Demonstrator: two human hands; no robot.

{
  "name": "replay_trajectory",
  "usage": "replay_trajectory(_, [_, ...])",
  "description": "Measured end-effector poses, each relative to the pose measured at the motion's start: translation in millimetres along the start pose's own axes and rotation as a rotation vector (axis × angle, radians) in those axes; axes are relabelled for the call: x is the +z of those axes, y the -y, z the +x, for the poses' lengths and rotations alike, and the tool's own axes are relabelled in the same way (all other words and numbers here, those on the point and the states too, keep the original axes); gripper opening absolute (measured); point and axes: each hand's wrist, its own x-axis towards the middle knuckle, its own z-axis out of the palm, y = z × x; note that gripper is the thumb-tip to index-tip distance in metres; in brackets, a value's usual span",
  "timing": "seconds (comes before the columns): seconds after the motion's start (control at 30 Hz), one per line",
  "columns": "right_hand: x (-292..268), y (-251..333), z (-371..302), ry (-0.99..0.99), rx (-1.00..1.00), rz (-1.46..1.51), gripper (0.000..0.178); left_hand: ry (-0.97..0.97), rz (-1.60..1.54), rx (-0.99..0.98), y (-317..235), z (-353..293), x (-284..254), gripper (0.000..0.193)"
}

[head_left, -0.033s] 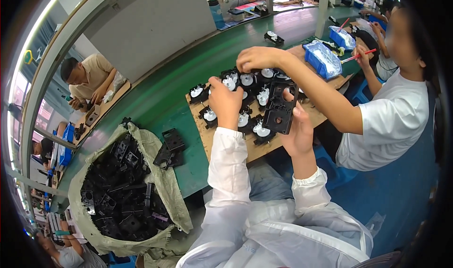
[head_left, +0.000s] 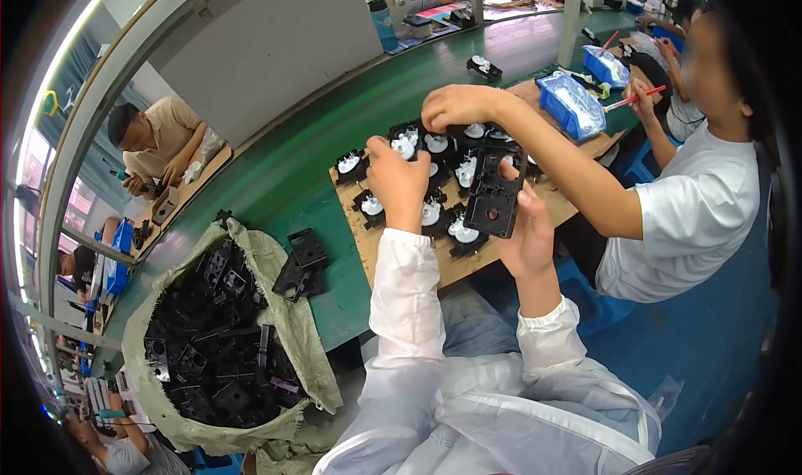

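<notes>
My right hand [head_left: 533, 239] grips a flat black plastic housing [head_left: 494, 193] with cut-out holes, held upright above the board. My left hand [head_left: 399, 178] is closed on a black part with white gears [head_left: 405, 143]; its fingertips are partly hidden behind the part. Below and around both hands, several black gear assemblies with white wheels, such as one gear assembly [head_left: 464, 231], lie in rows on a wooden board [head_left: 368, 254]. From the right, a co-worker's hand [head_left: 459, 107] reaches over the far assemblies, close to my left hand.
An open woven sack [head_left: 313, 354] full of black plastic parts stands at the left. Loose black housings [head_left: 307, 248] lie beside it on the green table [head_left: 251, 193]. Blue bins [head_left: 572, 106] with white contents stand at the far right. The co-worker's forearm [head_left: 547, 149] crosses the board's right side.
Very little differs. The co-worker's hand has shifted slightly to the right, and my left hand has moved by a tiny amount with the geared part; my right hand keeps its hold.
</notes>
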Motion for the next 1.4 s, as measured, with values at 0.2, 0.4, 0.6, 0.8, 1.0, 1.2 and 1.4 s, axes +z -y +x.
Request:
replay_trajectory(0.2, [-5,-9,0,0.079,0.078,0.092,0.060,-0.136,-0.043,-0.011,5,2,-51,0.058])
replay_trajectory(0.4, [-6,-23,5,0.190,0.165,0.212,0.061,0.076,-0.688,-0.021,34,-52,-127,0.064])
replay_trajectory(0.6, [17,-68,-4,0.157,0.313,0.026,0.069,0.336,-1.217,-0.113,72,-103,-154,0.070])
replay_trajectory(0.8, [33,-90,-4,0.389,0.197,-0.124,0.093,0.290,-1.364,-0.133,104,-112,-154,0.081])
replay_trajectory(1.0, [40,-113,-4,0.388,0.120,-0.069,0.110,0.194,-1.626,-0.006,111,-115,-146,0.094])
replay_trajectory(1.2, [62,-142,-26,0.308,0.012,0.071,0.107,-0.042,-1.639,-0.040,92,-124,-129,0.104])
replay_trajectory(1.4, [59,-156,-31,0.357,-0.015,-0.115,0.105,-0.276,-1.784,-0.178,84,-128,-130,0.098])
